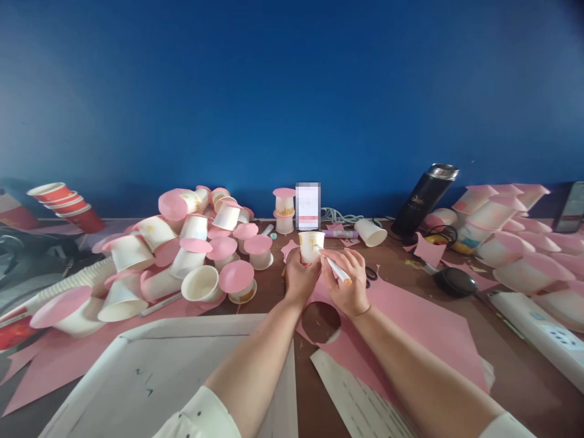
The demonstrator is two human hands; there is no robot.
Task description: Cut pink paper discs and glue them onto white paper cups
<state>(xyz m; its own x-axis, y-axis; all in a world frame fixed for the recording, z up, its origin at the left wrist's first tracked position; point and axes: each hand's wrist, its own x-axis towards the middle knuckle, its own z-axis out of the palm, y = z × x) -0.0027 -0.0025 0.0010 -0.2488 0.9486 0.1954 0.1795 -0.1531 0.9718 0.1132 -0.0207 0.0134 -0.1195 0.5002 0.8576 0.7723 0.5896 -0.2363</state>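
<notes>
My left hand (302, 278) is closed around the lower part of a white paper cup (311, 243), which stands upright at the middle of the desk. Faint yellow-gold marks show on the cup's side. In my right hand (350, 283) is a white marker pen (338, 269) with an orange end, held like a pencil. Its tip points up and left at the cup wall; whether it touches is too small to tell. Beneath both hands lies a sheet of pink paper (424, 322) with a round hole cut in it.
Several paper cups with pink paper discs (236, 277) crowd the left side. More pink-topped cups (533, 271) fill the right, near a black thermos (424, 201), a black mouse (455, 282) and a power strip (542, 328). A phone (308, 205) stands behind the cup.
</notes>
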